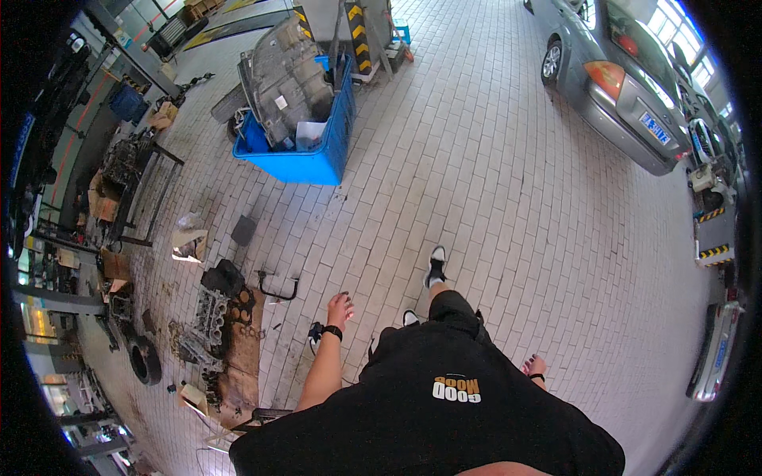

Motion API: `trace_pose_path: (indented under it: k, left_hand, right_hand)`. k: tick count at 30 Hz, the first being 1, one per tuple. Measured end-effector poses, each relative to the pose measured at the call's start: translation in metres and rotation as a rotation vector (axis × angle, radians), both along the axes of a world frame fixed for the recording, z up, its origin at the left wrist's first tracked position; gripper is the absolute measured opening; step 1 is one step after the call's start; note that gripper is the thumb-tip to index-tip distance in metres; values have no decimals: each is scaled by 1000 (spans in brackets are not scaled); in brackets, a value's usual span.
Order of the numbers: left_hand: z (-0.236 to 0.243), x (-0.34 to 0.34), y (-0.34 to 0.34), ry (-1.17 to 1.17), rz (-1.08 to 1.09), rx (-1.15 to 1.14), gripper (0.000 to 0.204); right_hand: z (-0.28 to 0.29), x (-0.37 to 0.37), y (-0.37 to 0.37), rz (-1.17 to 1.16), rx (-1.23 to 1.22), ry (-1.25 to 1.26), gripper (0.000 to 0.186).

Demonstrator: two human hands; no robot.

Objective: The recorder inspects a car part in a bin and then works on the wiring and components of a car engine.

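Note:
My left hand (340, 310) hangs beside my body with its fingers loosely bent and apart, and I see nothing in it. The fingertips look dark, and a black band circles the wrist. Nearest to it on the floor lies a dark bent metal bracket (279, 287). On the other side of my body, my right hand (533, 366) shows only in part past my black shirt. Its fingers are slightly bent and apart, holding nothing that I can see. Beyond the bracket, an engine cylinder head (211, 316) rests beside brown cardboard (242, 369) with metal parts on it.
A blue bin (305, 165) full of large discarded car panels stands ahead on the tiled floor (444, 174). At the far right is a parked grey car (603, 95). Leftward lie a tyre (144, 362), a metal stand (151, 194) and a dark flat piece (244, 230).

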State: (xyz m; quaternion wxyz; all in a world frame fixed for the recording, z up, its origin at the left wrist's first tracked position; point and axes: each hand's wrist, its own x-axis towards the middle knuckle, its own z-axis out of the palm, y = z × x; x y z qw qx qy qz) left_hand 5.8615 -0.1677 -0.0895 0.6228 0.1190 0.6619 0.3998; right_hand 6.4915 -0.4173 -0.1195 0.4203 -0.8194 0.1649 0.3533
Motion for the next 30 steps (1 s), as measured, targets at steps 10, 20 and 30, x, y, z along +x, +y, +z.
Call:
trace_pose_path:
  k: [10,20,30]
  left_hand:
    - [-64,-11,-16,-87,266,-492,28]
    - [22,30,210,89,465,-212,30]
    - [-20,-43,378,137,666,-31,17]
  right_hand:
    - [-70,136,349,319,499,121,22]
    - [47,-45,842,810,520,116,31]
    - [165,-157,1043,1074,771,22,27]
